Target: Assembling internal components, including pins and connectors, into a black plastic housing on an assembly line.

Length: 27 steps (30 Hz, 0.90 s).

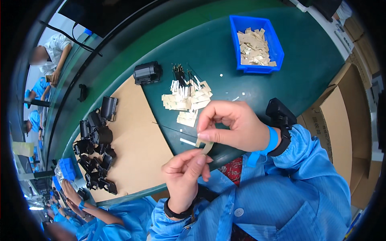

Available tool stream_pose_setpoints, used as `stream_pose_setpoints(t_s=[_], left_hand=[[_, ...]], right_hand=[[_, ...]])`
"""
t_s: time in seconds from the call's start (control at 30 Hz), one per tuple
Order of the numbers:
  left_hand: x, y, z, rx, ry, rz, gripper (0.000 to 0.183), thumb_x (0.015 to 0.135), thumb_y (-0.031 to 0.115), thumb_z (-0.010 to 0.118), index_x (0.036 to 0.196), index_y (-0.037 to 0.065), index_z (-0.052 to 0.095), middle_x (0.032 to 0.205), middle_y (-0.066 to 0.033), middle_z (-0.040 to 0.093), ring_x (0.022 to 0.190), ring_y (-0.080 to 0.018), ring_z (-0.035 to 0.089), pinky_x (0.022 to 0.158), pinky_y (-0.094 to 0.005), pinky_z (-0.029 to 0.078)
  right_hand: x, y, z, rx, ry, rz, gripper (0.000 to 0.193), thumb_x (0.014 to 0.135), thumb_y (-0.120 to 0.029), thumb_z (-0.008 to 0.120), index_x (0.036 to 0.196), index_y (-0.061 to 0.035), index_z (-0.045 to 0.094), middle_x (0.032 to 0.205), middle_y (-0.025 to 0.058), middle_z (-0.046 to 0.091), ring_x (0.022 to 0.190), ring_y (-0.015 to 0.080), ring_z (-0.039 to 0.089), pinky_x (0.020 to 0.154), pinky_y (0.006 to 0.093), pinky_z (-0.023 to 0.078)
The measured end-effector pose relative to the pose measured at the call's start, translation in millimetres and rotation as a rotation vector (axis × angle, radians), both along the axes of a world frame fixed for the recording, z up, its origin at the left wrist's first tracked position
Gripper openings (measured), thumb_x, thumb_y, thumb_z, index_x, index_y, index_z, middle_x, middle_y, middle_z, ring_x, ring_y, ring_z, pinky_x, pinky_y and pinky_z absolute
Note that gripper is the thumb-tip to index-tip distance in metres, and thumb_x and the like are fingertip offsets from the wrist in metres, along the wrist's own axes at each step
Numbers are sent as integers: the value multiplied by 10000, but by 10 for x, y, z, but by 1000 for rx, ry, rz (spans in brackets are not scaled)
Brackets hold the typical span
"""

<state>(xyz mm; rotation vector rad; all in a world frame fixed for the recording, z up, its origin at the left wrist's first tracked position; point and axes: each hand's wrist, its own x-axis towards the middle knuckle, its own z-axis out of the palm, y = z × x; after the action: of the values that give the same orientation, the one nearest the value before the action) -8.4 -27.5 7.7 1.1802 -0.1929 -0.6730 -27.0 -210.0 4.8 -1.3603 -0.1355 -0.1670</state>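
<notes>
Just past the table's near edge, both hands pinch at a small tan paper-backed sticker point(208, 148). My right hand point(237, 125) holds its upper end between thumb and forefinger, and my left hand point(184, 172) grips its lower end from below. Beside the fingertips a short white sleeve point(187, 141) and a thin dark wire point(171, 128) stretch leftward; whether they join the sticker is hidden by the fingers. Beyond my hands lies a loose pile of tan pieces point(175, 102), with white sleeves and a bundle of black wires point(179, 74).
A blue bin point(277, 52) of tan stickers stands at the far right. Several black plastic housings point(102, 135) cover the left of a cardboard sheet point(136, 120); another black housing point(147, 73) sits at its far corner. A co-worker's hands point(71, 195) are at lower left. Cardboard boxes point(339, 120) stand right.
</notes>
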Motion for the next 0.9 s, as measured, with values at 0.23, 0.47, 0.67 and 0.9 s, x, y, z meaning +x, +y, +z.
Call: stream_pose_setpoints(t_s=[0.23,0.47,0.67,0.9], left_hand=[[-88,71,-32,6,-65,9,165,867,26,550,1006,-54,593,798,-144,630,565,-133,563,486,-231,457],[-138,24,-145,-73,-167,111,191,874,65,543,1042,-12,590,721,-111,608,505,-129,541,417,-218,432],[-147,9,-163,-103,-129,139,171,873,13,535,1023,-48,588,738,-115,608,554,-136,552,491,-230,450],[-127,24,-123,41,-196,121,137,866,24,552,969,-57,591,740,-119,608,559,-125,546,492,-219,431]], right_hand=[[-81,47,42,-408,-118,22,163,754,-76,676,881,-12,596,893,87,613,768,169,594,664,280,468],[-164,141,-71,-493,-271,-39,262,749,-105,686,982,1,630,1002,147,617,843,260,629,714,308,496],[-183,164,-113,-246,-69,79,229,812,-66,618,1028,8,632,1036,150,620,914,228,622,772,286,490],[-144,126,-126,41,92,197,178,845,-89,583,971,15,655,1057,168,611,952,194,590,808,274,468]])
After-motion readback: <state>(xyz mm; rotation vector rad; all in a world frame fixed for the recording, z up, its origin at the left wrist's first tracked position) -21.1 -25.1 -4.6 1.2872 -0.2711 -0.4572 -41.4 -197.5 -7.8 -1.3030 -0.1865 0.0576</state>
